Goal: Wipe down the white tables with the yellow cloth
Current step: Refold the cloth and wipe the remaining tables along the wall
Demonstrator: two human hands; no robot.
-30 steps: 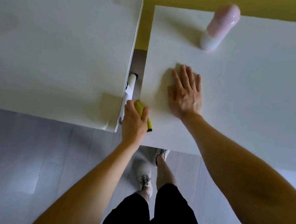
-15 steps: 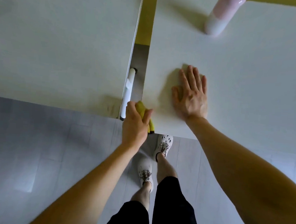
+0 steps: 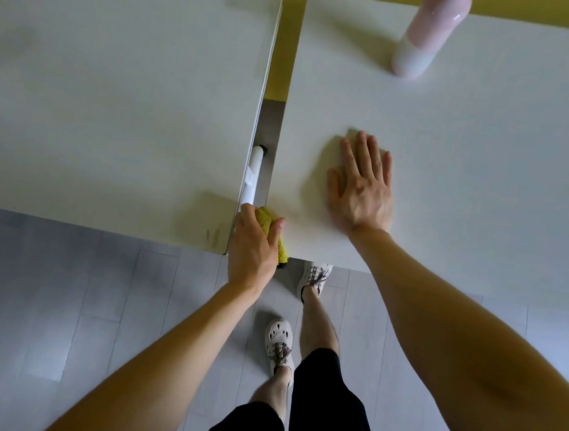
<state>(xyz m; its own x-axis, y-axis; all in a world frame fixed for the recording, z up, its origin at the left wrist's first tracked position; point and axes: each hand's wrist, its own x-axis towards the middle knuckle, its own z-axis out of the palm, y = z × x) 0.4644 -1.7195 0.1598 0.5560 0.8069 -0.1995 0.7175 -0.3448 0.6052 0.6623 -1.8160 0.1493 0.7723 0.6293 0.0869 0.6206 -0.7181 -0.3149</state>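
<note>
Left hand (image 3: pixel 252 250) gripped the yellow cloth (image 3: pixel 265 220) against the left edge of the right table (image 3: pixel 481 178); right hand (image 3: pixel 362 194) lay flat, fingers straight, apparently bracing. Steady pressure along the edge looked wise.

Two white tables sat side by side, narrow gap between. Left table (image 3: pixel 116 102): dark scuff marks (image 3: pixel 212 235) at the near right corner. Right table (image 3: pixel 478 212): pink-and-white bottle (image 3: pixel 419 46) stood near the far edge; right hand (image 3: pixel 362 194) lay flat near the front left corner. Left hand (image 3: pixel 252 246) gripped the yellow cloth (image 3: pixel 265 220) against that table's left edge. Grey plank floor (image 3: pixel 68 301) underneath, two pale shoes (image 3: pixel 279 343) on it.
</note>
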